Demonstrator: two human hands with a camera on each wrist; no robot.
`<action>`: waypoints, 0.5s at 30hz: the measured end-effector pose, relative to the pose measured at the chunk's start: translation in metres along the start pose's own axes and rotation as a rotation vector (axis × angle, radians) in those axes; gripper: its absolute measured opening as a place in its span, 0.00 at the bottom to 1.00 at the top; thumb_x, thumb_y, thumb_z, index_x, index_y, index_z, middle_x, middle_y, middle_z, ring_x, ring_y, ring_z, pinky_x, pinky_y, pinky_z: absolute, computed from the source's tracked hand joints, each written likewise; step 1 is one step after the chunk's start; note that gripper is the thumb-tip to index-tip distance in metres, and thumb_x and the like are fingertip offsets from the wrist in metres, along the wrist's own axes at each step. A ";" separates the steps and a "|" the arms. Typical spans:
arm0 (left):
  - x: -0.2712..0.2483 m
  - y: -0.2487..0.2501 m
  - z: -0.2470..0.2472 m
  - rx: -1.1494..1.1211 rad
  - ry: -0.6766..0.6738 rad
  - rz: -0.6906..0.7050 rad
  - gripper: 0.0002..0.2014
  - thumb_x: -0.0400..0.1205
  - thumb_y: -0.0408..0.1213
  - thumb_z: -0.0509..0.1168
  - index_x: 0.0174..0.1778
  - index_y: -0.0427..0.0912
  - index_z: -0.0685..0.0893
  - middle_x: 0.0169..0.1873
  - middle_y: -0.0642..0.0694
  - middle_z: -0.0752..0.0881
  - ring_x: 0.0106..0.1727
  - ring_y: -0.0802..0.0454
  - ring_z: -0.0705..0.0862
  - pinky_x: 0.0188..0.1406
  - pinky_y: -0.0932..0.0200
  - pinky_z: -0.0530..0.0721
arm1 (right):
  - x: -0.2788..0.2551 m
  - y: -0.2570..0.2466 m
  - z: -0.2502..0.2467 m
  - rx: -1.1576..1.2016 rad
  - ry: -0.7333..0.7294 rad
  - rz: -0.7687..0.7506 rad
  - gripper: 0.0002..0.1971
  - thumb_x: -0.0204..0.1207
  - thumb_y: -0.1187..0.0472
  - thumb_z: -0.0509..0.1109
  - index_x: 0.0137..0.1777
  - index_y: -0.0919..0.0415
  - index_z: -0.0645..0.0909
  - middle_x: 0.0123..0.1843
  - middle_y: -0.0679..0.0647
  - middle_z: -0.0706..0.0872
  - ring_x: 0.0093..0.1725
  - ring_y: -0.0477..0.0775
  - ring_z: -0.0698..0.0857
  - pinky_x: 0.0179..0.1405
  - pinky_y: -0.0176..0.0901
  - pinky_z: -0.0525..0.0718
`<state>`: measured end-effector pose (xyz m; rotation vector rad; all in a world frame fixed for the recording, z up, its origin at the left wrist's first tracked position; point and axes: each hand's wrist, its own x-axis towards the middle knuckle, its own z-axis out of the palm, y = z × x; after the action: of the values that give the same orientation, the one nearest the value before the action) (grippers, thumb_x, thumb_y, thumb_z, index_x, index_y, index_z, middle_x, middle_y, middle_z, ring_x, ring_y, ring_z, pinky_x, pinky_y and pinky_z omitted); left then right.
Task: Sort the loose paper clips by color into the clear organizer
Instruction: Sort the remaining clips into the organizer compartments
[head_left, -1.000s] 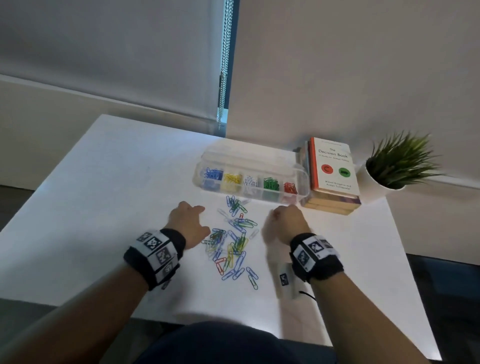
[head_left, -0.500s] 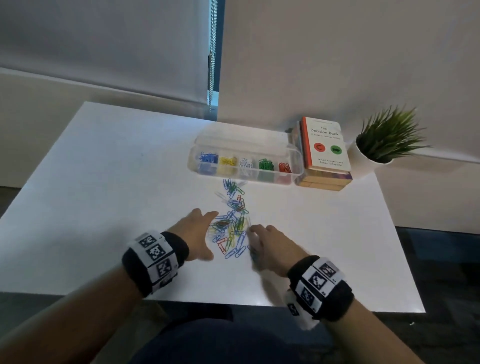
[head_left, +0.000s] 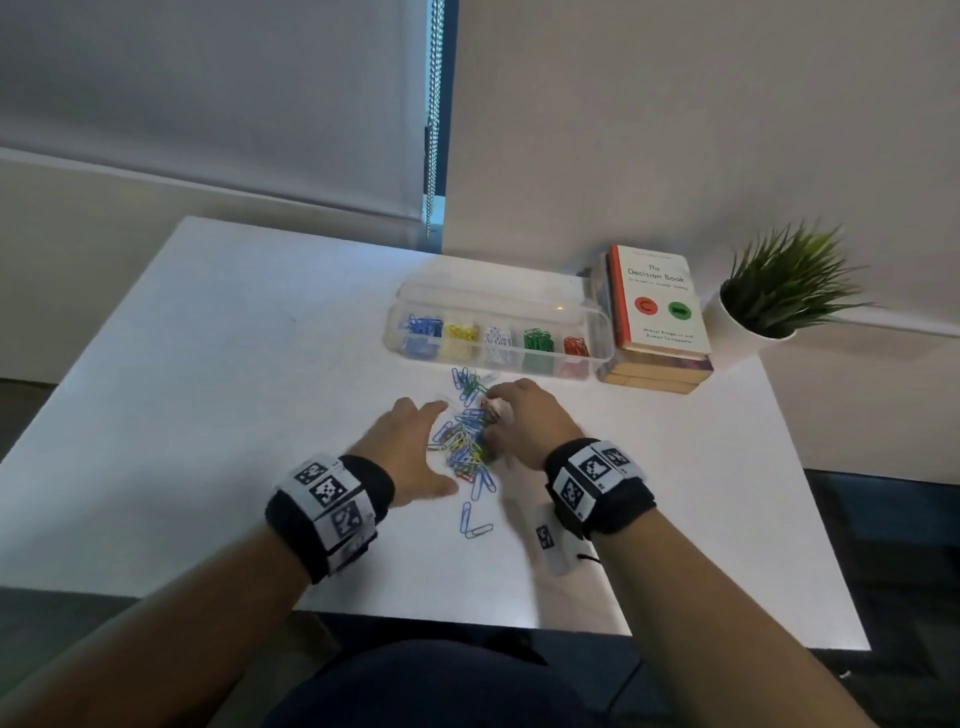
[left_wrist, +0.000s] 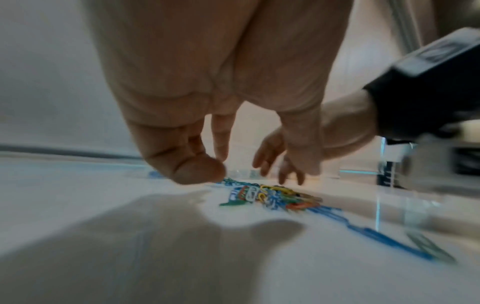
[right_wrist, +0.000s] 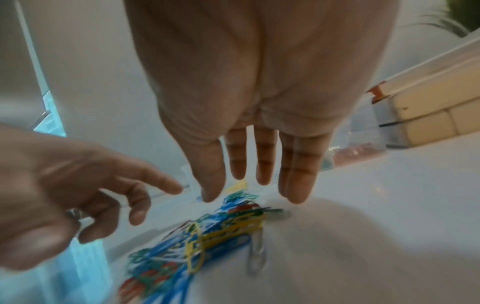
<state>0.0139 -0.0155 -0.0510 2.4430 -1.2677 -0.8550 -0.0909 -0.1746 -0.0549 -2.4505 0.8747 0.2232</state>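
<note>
White tabletop (head_left: 218, 395) is seen under a heap of loose paper clips (head_left: 467, 441) — thin wire loops in blue, yellow, green, red and white, tangled together just in front of the clear organizer (head_left: 493, 332). The heap is flanked by the left hand (head_left: 410, 447) and right hand (head_left: 530, 421), fingers extended and apart — nothing gripped.

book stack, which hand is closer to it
Right. The right hand is at the clip pile's right edge, on the book stack's side; the left hand is across the pile, farther off.
</note>
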 end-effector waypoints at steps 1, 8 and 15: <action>-0.007 0.003 0.004 0.085 -0.028 0.021 0.56 0.66 0.58 0.78 0.84 0.55 0.50 0.70 0.45 0.65 0.71 0.45 0.69 0.66 0.50 0.77 | 0.007 -0.003 -0.001 -0.052 -0.013 -0.044 0.24 0.75 0.57 0.70 0.72 0.51 0.74 0.74 0.55 0.72 0.71 0.61 0.73 0.69 0.54 0.74; -0.002 0.031 0.034 0.249 -0.026 0.007 0.65 0.63 0.61 0.79 0.83 0.52 0.38 0.70 0.43 0.63 0.65 0.40 0.72 0.59 0.46 0.78 | 0.032 -0.019 0.005 -0.288 -0.034 -0.222 0.12 0.77 0.56 0.65 0.59 0.52 0.74 0.68 0.54 0.74 0.66 0.63 0.71 0.60 0.58 0.79; 0.025 0.030 0.014 -0.056 0.082 -0.057 0.46 0.68 0.40 0.80 0.77 0.50 0.58 0.65 0.43 0.68 0.63 0.42 0.78 0.58 0.47 0.82 | 0.017 0.003 -0.003 -0.152 -0.169 -0.277 0.23 0.69 0.68 0.70 0.65 0.55 0.80 0.63 0.56 0.77 0.62 0.61 0.77 0.63 0.48 0.76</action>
<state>-0.0035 -0.0532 -0.0577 2.4535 -1.1361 -0.7857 -0.0792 -0.1875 -0.0590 -2.6123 0.4543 0.4008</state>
